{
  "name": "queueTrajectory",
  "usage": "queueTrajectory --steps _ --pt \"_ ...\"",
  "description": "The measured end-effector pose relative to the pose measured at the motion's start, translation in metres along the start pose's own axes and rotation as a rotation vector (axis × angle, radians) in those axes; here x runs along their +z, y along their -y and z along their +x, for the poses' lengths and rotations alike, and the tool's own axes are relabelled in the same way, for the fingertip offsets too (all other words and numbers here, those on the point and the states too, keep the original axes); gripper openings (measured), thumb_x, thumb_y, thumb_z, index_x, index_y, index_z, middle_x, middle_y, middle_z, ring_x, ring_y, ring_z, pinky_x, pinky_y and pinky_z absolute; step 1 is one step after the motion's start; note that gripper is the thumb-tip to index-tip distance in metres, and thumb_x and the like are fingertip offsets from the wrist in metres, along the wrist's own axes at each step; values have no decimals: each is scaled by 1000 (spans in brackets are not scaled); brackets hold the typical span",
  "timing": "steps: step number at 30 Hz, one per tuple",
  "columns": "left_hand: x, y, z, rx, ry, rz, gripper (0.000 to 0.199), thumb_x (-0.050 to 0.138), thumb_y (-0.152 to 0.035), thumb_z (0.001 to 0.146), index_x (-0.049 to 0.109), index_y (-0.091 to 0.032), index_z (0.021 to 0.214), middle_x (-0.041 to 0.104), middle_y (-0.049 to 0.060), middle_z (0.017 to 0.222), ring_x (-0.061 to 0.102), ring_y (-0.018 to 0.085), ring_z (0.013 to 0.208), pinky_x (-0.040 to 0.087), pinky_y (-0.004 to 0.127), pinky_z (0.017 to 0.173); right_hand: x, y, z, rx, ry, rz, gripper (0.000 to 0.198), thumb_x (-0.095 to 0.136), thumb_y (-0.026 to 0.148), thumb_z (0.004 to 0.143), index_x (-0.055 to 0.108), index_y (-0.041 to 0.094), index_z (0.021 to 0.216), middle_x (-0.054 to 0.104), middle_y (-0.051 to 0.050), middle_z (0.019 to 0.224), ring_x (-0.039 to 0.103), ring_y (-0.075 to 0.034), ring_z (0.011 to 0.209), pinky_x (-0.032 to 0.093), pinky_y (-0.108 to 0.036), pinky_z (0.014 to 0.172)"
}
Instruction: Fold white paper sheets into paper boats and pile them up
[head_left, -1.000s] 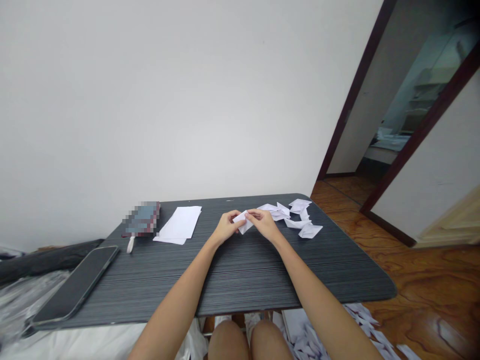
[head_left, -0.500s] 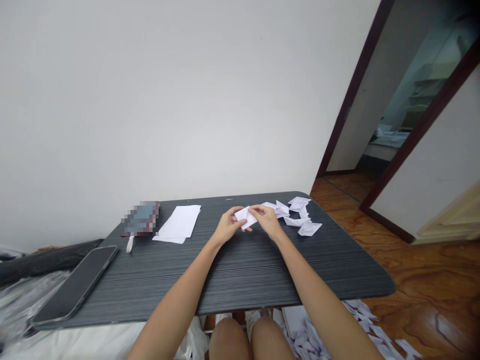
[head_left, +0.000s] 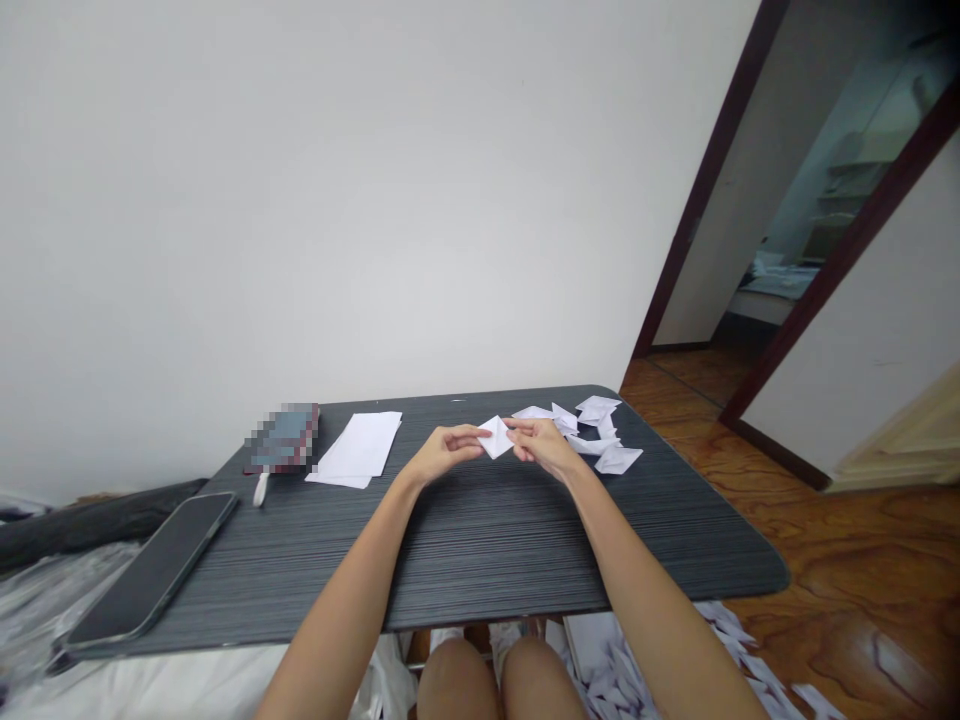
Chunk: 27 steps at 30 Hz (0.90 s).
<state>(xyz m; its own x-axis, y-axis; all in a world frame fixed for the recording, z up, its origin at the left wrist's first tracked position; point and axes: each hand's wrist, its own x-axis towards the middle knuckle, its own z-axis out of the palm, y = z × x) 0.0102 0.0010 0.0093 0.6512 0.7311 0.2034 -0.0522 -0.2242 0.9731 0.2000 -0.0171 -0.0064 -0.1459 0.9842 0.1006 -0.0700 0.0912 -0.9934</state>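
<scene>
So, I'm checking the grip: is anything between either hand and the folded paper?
Nothing visible: the left hand and the right hand hold opposite sides of the folded paper directly.

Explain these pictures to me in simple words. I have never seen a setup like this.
There is no machine here: a person works with bare hands. One camera, worn on the head, looks forward and down, so you see roughly what the wearer sees.

The left hand and right hand hold a small folded white paper between their fingers, one hand at each side.

Below them is a dark, streaked table. To the left lie plain white sheets, a pixelated item I cannot identify, and a dark phone near the corner. To the right are loose folded paper pieces.
</scene>
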Motion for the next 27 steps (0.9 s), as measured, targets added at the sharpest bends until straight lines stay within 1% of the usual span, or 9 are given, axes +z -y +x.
queueTrajectory --steps 2,5,9,11,14,18,20,24,27 --pt "-3 2 -1 0 -18 20 35 64 -24 63 62 -11 95 62 10 97 58 20 88 43 32 82 -2 1 -2 18 41 26 55 58 28 64 48 3 112 47 5 40 38 -5 36 24 -18 35" --pt "-4 3 0 7 -133 71 31 64 -26 62 64 -11 89 65 9 89 60 19 79 45 32 78 -1 6 -5 -52 67 67 53 55 27 68 45 9 117 50 4 46 42 -6 41 29 -19 40" --pt "-3 2 1 44 -249 99 28 64 -27 63 66 -11 85 67 7 78 61 17 68 47 30 72 3 14 -8 -130 123 11 41 58 25 67 56 14 106 59 -1 63 50 -8 56 37 -21 53" --pt "-1 2 2 66 -287 104 26 63 -28 64 66 -10 82 67 7 72 60 15 62 48 29 66 5 16 -9 -140 109 -53 37 60 25 64 60 15 100 62 -3 70 52 -10 63 38 -22 56" --pt "1 4 4 93 -323 117 25 61 -30 65 66 -10 80 66 6 67 58 13 56 48 26 60 8 17 -8 -180 21 -102 30 60 27 64 64 16 91 64 -4 75 53 -11 63 40 -23 57" --pt "3 7 6 130 -369 118 26 60 -31 66 66 -11 82 66 6 76 58 13 56 49 26 59 10 16 -6 -232 -23 -125 21 61 27 63 67 17 80 65 -3 74 52 -10 58 41 -25 58" --pt "4 7 6 146 -414 121 25 61 -31 65 66 -12 80 66 6 73 59 13 56 49 26 60 10 16 -5 -242 -42 -116 19 63 27 61 67 17 77 65 -3 72 52 -10 56 42 -25 58" --pt "8 5 4 164 -508 115 21 63 -29 63 67 -12 75 67 5 69 61 15 58 49 27 62 11 16 -4 -282 -140 -30 15 66 25 58 65 15 69 63 -2 60 54 -12 52 42 -27 54" --pt "10 4 4 145 -503 76 24 64 -29 63 67 -12 80 67 6 76 62 17 66 50 29 67 10 15 -2 -303 -168 -7 14 66 26 59 61 15 65 61 -1 54 55 -13 52 43 -27 55"
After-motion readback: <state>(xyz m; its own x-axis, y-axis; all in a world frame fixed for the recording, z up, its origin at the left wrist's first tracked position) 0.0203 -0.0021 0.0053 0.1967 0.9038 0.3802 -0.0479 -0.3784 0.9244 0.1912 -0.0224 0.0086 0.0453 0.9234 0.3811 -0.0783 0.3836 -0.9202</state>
